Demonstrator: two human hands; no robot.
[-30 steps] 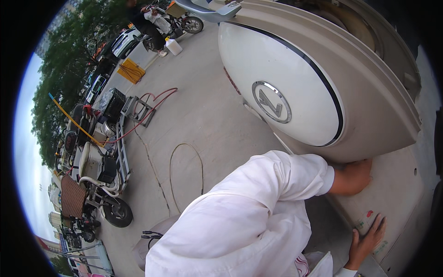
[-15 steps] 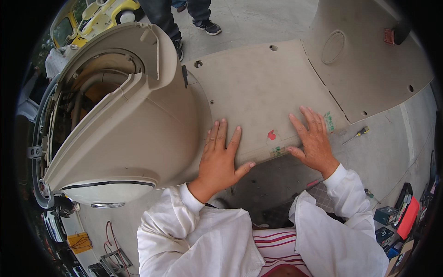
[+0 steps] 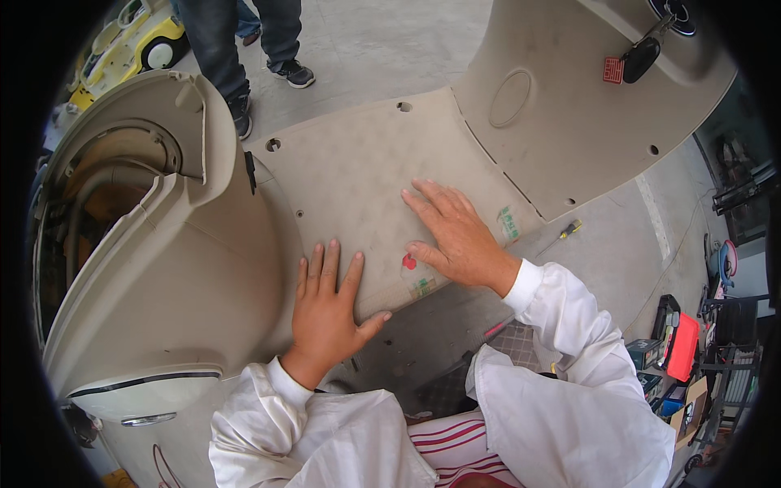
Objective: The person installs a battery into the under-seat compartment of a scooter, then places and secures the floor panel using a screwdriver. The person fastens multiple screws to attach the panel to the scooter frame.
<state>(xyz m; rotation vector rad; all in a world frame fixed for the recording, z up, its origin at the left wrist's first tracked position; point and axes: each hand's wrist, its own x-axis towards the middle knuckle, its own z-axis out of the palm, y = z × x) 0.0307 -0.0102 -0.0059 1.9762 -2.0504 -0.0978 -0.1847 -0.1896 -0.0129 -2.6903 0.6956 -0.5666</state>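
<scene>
A beige scooter footboard panel (image 3: 366, 154) spans the middle, marked with a red patch (image 3: 409, 262) and scraps of printed tape near its close edge. My left hand (image 3: 327, 313) lies on its near left part with the fingers spread, beside the curved beige rear body (image 3: 179, 276). My right hand (image 3: 455, 234) rests flat over the panel's middle right, thumb near the red patch. Neither hand holds anything. Along a seam on the right, the panel meets the tall beige front shield (image 3: 553, 114), where a key with a black fob (image 3: 641, 61) and a red tag hangs.
A yellow-handled screwdriver (image 3: 570, 229) lies on the concrete floor beyond the panel's right corner. Someone stands across from me, dark shoes (image 3: 294, 74) showing. A yellow vehicle (image 3: 134, 57) is at far left. Boxes and a red case (image 3: 682, 347) sit at the lower right.
The view has turned to the right, so the scooter appears shifted left. My right hand has slid inward over the panel, away from its near edge. My left hand stays by the rear body.
</scene>
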